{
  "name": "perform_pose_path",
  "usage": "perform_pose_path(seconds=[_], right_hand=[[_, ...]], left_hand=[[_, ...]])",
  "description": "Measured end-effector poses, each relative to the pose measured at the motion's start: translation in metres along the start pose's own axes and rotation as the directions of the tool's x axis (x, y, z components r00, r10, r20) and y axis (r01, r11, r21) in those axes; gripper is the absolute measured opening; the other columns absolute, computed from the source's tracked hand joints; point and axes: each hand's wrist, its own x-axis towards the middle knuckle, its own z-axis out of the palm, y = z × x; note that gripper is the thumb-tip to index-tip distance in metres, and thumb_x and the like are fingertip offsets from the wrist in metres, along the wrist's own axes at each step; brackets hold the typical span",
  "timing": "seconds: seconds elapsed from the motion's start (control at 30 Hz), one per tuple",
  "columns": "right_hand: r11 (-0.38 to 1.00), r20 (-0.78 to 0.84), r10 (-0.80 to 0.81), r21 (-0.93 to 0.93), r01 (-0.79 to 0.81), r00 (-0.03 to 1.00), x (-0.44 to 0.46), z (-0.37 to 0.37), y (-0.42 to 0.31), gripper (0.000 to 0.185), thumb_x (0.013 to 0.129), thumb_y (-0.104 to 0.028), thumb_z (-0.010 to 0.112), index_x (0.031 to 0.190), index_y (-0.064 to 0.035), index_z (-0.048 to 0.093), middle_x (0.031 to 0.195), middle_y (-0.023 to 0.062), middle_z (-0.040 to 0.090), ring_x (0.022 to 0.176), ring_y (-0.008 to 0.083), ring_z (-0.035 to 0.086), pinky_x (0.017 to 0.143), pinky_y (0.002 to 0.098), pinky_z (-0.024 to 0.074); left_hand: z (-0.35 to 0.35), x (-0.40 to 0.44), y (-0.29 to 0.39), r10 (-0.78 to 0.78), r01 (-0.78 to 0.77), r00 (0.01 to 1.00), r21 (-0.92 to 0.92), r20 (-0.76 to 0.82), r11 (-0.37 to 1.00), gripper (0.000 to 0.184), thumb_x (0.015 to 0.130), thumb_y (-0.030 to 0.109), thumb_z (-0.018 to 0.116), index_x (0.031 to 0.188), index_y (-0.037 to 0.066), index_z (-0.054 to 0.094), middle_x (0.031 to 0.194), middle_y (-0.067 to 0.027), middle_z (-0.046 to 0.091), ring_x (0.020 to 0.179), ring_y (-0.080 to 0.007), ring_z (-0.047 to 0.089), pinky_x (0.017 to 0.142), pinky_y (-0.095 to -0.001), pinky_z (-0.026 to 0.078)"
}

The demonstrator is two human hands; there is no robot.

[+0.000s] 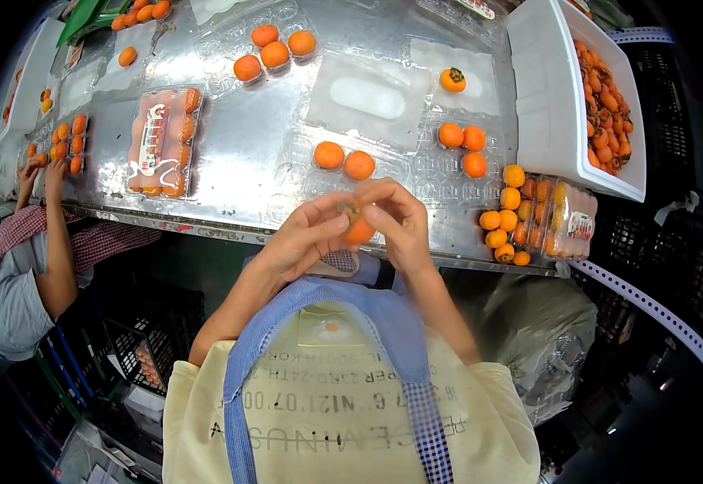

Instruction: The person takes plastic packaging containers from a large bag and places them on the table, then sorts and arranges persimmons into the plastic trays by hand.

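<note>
An orange persimmon [359,231] is between my two hands, just in front of the table's near edge. My left hand [316,228] has its fingers closed at the fruit's left and top side. From the other side my right hand [397,224] pinches it, thumb and fingertips together near the calyx. Directly beyond them lies an open clear plastic tray [299,165] with two persimmons [359,165] in it. To its right another clear tray [448,187] holds three persimmons [473,138]. A single persimmon with its calyx up [453,79] rests on a translucent sheet farther back.
A white foam box [549,97] full of persimmons stands at the right. Loose persimmons [508,198] and a filled pack [571,222] sit at the right edge. A closed pack [162,143] lies left. At far left, another person's hands [55,171] touch fruit.
</note>
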Motion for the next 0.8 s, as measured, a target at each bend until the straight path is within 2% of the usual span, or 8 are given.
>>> perform_pose_path(seconds=[0.2, 0.3, 0.4, 0.5, 0.53, 0.63, 0.7, 0.8], right_hand=[[0.979, -0.153, 0.2, 0.057, -0.194, 0.968, 0.001, 0.006, -0.008, 0.018, 0.088, -0.008, 0.055, 0.105, -0.0002, 0.055, 0.1, 0.0073, 0.059, 0.098, 0.0153, 0.055, 0.089, 0.0307, 0.0413], [0.983, -0.172, 0.163, 0.117, -0.144, 0.971, 0.001, 0.006, -0.006, 0.025, 0.085, -0.011, 0.059, 0.108, -0.0009, 0.055, 0.102, 0.0079, 0.059, 0.101, 0.0168, 0.055, 0.088, 0.0313, 0.0422], [0.929, 0.047, -0.102, -0.352, 0.112, 0.994, 0.0, 0.001, -0.007, 0.039, 0.078, -0.014, 0.067, 0.112, -0.0017, 0.054, 0.105, 0.0082, 0.058, 0.103, 0.0187, 0.054, 0.088, 0.0331, 0.0426], [0.826, 0.111, -0.14, -0.535, 0.177, 0.984, 0.0, 0.008, -0.012, 0.051, 0.07, -0.014, 0.073, 0.115, -0.002, 0.053, 0.109, 0.0086, 0.057, 0.103, 0.0203, 0.054, 0.09, 0.0345, 0.0416], [0.855, 0.072, -0.116, -0.5, 0.137, 0.991, -0.002, 0.008, -0.008, 0.051, 0.071, -0.013, 0.073, 0.116, -0.0019, 0.053, 0.11, 0.0087, 0.057, 0.104, 0.0203, 0.054, 0.091, 0.0346, 0.0413], [0.955, -0.032, -0.017, -0.295, 0.007, 0.999, -0.006, 0.006, 0.003, 0.051, 0.073, -0.011, 0.073, 0.117, -0.0011, 0.051, 0.112, 0.009, 0.056, 0.107, 0.0202, 0.053, 0.094, 0.0346, 0.0404], [0.995, -0.074, 0.092, -0.021, -0.094, 0.993, -0.007, 0.009, 0.004, 0.049, 0.075, -0.01, 0.071, 0.119, -0.0005, 0.049, 0.113, 0.0092, 0.055, 0.109, 0.02, 0.052, 0.095, 0.0343, 0.0399], [0.99, -0.071, 0.133, 0.046, -0.13, 0.989, -0.009, 0.01, 0.003, 0.048, 0.078, -0.01, 0.069, 0.12, 0.0005, 0.048, 0.115, 0.0094, 0.054, 0.111, 0.0197, 0.051, 0.097, 0.0338, 0.0395]], left_hand=[[-0.003, 0.0, 0.0, -0.023, 0.023, 0.998, 0.001, 0.05, 1.0, 0.037, 0.09, 0.023, 0.057, 0.12, 0.002, 0.051, 0.108, -0.0064, 0.058, 0.087, -0.0126, 0.059, 0.069, -0.0259, 0.05], [-0.008, 0.002, -0.002, 0.0, 0.002, 0.998, -0.028, 0.062, 1.0, 0.038, 0.091, 0.027, 0.055, 0.117, 0.0, 0.052, 0.107, -0.0065, 0.058, 0.084, -0.0122, 0.059, 0.066, -0.025, 0.05], [-0.01, 0.002, 0.0, 0.009, -0.008, 1.0, -0.041, 0.024, 0.999, 0.039, 0.092, 0.031, 0.053, 0.117, 0.0, 0.051, 0.105, -0.0065, 0.058, 0.082, -0.0123, 0.059, 0.064, -0.0253, 0.05], [-0.002, 0.001, 0.003, 0.035, -0.033, 0.996, 0.028, -0.081, 0.999, 0.039, 0.093, 0.03, 0.052, 0.12, 0.002, 0.048, 0.105, -0.0072, 0.057, 0.082, -0.0127, 0.058, 0.064, -0.0259, 0.05], [0.001, 0.001, 0.004, 0.053, -0.045, 0.991, 0.064, -0.125, 0.997, 0.039, 0.093, 0.029, 0.052, 0.122, 0.003, 0.047, 0.105, -0.0075, 0.057, 0.082, -0.0128, 0.058, 0.065, -0.0261, 0.05], [0.004, 0.001, -0.004, 0.395, -0.327, 0.906, 0.347, -0.148, 0.879, 0.045, 0.087, 0.017, 0.06, 0.127, 0.006, 0.043, 0.112, -0.0093, 0.054, 0.085, -0.0149, 0.058, 0.069, -0.0272, 0.051], [0.011, 0.0, 0.003, 0.556, -0.442, 0.831, 0.633, 0.022, 0.636, 0.051, 0.079, 0.009, 0.065, 0.126, 0.007, 0.046, 0.117, -0.0099, 0.052, 0.09, -0.0168, 0.059, 0.072, -0.0278, 0.051], [0.007, -0.002, 0.007, 0.593, -0.483, 0.786, 0.772, 0.174, 0.414, 0.055, 0.071, 0.001, 0.07, 0.123, 0.007, 0.051, 0.119, -0.01, 0.052, 0.098, -0.0194, 0.058, 0.076, -0.0287, 0.052]])
